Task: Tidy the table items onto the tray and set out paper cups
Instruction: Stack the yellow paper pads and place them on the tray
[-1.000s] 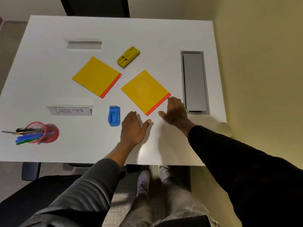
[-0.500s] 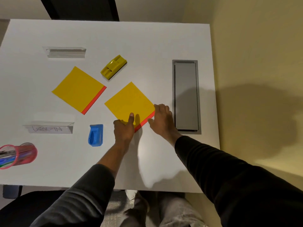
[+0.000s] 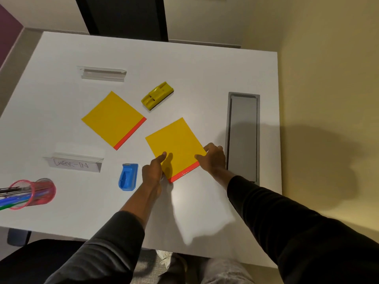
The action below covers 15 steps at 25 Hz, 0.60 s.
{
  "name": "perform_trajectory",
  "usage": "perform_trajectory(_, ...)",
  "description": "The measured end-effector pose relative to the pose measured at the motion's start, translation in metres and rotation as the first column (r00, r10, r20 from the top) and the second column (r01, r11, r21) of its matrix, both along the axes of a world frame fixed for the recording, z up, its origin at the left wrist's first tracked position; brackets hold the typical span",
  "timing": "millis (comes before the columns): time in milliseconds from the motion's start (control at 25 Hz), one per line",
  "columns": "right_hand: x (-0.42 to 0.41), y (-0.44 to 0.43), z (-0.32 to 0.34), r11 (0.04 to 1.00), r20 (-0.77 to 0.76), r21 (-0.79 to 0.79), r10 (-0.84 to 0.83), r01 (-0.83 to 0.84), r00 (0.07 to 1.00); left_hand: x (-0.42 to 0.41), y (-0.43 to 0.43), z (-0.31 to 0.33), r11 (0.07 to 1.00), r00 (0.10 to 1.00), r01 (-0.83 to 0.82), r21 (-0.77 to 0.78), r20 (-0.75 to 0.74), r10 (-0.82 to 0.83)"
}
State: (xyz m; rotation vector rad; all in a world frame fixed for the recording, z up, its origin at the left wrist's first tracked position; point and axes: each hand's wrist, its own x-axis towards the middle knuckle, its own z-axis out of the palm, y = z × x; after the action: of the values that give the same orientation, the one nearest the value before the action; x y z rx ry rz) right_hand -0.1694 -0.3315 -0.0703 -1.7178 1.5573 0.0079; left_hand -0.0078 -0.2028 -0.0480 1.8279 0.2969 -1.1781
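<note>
Left hand (image 3: 152, 172) and right hand (image 3: 213, 158) pinch yellow pad (image 3: 176, 144) edges, 7 and 3 o'clock; thin grip, pad may slip onto worktop (image 3: 194, 78).

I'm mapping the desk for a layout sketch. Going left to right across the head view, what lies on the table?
Pen cup → CHECK-IN sign → blue sharpener → yellow eraser → held yellow pad → grey cable tray.
</note>
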Motion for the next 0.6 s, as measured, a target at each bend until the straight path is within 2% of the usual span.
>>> perform_trajectory(160, -0.001, -0.011, 0.006, 0.987, 0.149, 0.069, -0.155, 0.146, 0.977, -0.003, -0.005, -0.001, 0.999, 0.999, 0.025, 0.042, -0.026, -0.024)
perform_trajectory(320, -0.012, -0.025, 0.019, 0.971, 0.323, 0.121, -0.237, 0.208, 0.916, -0.003, -0.014, 0.000, 1.000, 0.997, 0.017, 0.004, -0.074, -0.017)
perform_trajectory(480, -0.031, -0.044, 0.027, 0.951, 0.452, 0.164, -0.309, 0.263, 0.837, -0.012, -0.043, 0.007, 0.987, 0.979, 0.160, 0.001, 0.125, -0.159)
perform_trajectory(600, -0.048, -0.062, 0.030, 0.939, 0.443, 0.063, -0.329, 0.338, 0.834, -0.026, -0.082, 0.015, 0.952, 0.904, 0.306, 0.017, 0.308, -0.296)
